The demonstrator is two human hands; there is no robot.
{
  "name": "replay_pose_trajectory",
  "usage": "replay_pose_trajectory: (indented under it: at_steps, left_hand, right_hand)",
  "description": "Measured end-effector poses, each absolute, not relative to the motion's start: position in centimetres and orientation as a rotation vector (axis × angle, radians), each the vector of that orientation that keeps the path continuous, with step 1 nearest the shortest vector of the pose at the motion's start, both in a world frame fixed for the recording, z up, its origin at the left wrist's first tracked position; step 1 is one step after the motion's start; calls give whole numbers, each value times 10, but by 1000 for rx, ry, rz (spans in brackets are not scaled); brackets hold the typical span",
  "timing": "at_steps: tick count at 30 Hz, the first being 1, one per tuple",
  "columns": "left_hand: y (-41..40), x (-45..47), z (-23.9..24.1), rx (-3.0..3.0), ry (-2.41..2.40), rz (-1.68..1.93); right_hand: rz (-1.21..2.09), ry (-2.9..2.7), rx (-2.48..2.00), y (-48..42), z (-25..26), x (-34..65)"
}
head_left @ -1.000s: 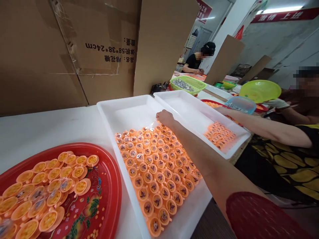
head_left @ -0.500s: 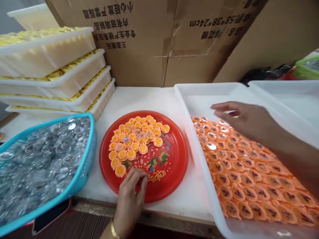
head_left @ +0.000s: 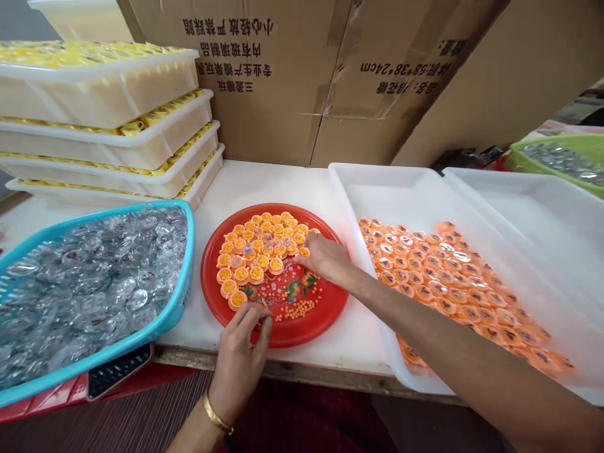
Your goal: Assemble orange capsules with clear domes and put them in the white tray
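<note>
A round red tray (head_left: 330, 314) holds several small orange cups (head_left: 256, 275) with yellow filling, and loose orange beads (head_left: 299, 309) lie near its front. My right hand (head_left: 325, 258) reaches over the tray from the right, its thumb and fingers closed around a cup at the right edge of the group. At the tray's front rim is my left hand (head_left: 245, 336), wearing a gold bracelet (head_left: 216, 415); its thumb and forefinger are pinched together. Whatever the pinch may hold is too small to make out. To the right, a white bin (head_left: 391, 182) contains rows of orange cups with shiny, dark-marked tops (head_left: 438, 286).
A blue basket (head_left: 186, 264) of clear plastic pieces stands at left, above a dark phone-like object (head_left: 120, 371). Behind it rise stacked white trays (head_left: 160, 141) with yellow items. Cardboard boxes (head_left: 283, 126) line the back. A green basket (head_left: 523, 145) sits far right.
My right hand has moved left from above the white bin to the cups on the red tray. The left hand stays pinched at the tray's front. The camera view has shifted.
</note>
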State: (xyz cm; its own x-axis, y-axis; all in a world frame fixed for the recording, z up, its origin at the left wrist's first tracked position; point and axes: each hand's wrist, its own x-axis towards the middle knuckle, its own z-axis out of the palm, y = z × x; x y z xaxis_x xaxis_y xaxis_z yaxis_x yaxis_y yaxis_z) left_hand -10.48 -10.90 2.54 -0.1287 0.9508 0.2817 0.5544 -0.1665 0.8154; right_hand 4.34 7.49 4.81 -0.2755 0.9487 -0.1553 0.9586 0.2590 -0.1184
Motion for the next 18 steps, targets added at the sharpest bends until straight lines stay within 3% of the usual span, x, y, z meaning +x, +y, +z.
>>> replay_pose_trajectory:
  at_steps: [6,12,18]
  left_hand:
    - [-103,-113,30,1770,1680,1185]
    - [-51,-150,36,1934,2111,1084]
    - [-1,-158,45,2073,2306,637]
  right_hand:
    - [-326,2515,1795,68,44,48]
    - [-366,2562,1711,21,55,53]
    - [-381,2622,1943,-38,47,52]
